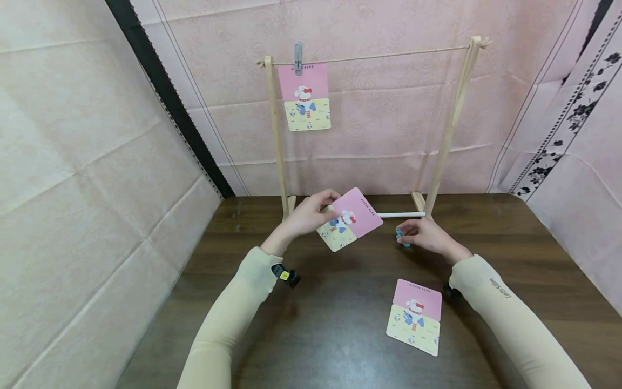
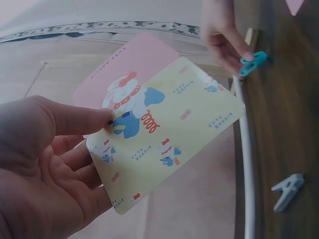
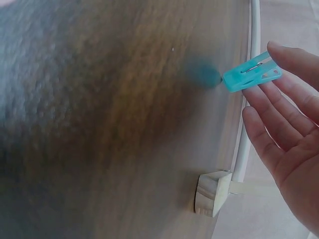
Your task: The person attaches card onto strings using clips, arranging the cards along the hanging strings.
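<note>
My left hand (image 1: 311, 212) pinches a pink and yellow card (image 1: 358, 212) with a rabbit print between thumb and fingers. The card is tilted above the table, left of the right hand. My right hand (image 1: 431, 236) holds a teal clothespin (image 3: 251, 73) by its handle end, thumb on one side and fingers on the other, low over the wooden table. A matching card (image 1: 304, 111) hangs from the cord (image 1: 384, 55), held by a grey clothespin (image 1: 298, 58). Another such card (image 1: 414, 317) lies flat on the table, in front of the right hand.
The cord runs between two wooden posts (image 1: 452, 124) at the table's back edge, with a white rod (image 1: 400, 215) joining them low down. In the left wrist view a pale grey clothespin (image 2: 289, 191) lies on the table (image 2: 279, 124). Pink cloth (image 1: 379, 124) covers the wall behind.
</note>
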The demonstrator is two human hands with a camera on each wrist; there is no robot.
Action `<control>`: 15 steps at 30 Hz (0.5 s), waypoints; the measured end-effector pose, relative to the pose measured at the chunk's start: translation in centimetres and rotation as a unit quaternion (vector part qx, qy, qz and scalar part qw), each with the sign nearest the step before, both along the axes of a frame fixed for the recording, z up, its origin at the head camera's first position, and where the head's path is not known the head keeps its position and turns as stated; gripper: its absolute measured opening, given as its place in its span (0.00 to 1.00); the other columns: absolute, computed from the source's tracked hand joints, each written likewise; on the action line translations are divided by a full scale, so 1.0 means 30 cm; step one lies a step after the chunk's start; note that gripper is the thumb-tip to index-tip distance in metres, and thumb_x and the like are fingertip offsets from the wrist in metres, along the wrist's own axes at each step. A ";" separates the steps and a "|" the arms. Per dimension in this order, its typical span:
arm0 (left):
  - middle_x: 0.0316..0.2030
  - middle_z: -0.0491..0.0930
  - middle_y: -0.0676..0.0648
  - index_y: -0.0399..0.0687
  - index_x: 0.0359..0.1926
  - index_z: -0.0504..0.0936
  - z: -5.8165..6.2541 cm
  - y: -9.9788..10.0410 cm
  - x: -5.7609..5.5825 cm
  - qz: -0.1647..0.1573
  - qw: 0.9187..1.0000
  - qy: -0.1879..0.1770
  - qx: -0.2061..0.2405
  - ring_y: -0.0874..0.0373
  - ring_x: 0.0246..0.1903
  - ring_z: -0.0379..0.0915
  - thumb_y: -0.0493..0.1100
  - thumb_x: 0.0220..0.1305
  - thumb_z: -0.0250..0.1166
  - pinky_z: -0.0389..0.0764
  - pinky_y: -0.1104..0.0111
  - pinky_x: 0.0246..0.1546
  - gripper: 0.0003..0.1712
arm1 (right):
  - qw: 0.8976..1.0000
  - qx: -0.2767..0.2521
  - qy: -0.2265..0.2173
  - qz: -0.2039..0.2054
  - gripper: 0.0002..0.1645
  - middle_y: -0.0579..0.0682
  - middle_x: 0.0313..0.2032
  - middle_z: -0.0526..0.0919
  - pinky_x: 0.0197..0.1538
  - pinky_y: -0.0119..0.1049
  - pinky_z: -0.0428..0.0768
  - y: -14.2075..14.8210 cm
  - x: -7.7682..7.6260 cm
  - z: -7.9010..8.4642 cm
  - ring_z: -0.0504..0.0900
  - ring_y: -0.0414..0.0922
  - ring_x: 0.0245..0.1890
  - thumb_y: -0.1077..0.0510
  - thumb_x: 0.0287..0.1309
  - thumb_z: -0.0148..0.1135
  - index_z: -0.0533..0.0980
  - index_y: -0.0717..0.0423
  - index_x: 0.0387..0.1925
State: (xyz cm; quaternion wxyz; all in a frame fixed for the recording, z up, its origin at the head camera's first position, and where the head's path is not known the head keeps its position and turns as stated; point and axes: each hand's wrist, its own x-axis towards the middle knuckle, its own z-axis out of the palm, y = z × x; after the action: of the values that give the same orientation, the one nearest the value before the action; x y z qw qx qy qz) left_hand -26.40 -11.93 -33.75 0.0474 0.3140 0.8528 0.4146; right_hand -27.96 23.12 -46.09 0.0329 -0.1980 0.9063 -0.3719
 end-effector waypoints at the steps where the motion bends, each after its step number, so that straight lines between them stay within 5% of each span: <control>1: 0.46 0.85 0.45 0.42 0.55 0.75 0.008 0.003 0.000 0.001 1.000 0.000 0.004 0.56 0.36 0.81 0.36 0.70 0.64 0.80 0.67 0.36 0.15 | 1.000 -0.002 0.000 0.001 0.18 0.53 0.39 0.86 0.40 0.36 0.80 0.000 0.000 0.000 0.84 0.47 0.38 0.60 0.62 0.70 0.80 0.66 0.50; 15: 0.45 0.85 0.43 0.40 0.57 0.75 0.110 0.053 -0.014 0.025 0.994 0.007 0.102 0.54 0.38 0.82 0.38 0.71 0.64 0.82 0.65 0.37 0.16 | 1.000 -0.005 0.002 0.006 0.18 0.52 0.39 0.86 0.41 0.37 0.80 -0.011 0.002 -0.006 0.84 0.45 0.38 0.58 0.62 0.71 0.81 0.64 0.50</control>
State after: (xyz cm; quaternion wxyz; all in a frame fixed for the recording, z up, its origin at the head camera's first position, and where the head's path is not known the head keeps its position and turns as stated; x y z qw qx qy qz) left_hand -26.83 -10.33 -30.47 -0.0011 0.2984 0.8140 0.4983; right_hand -27.90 22.81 -46.27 0.0324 -0.2048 0.9032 -0.3758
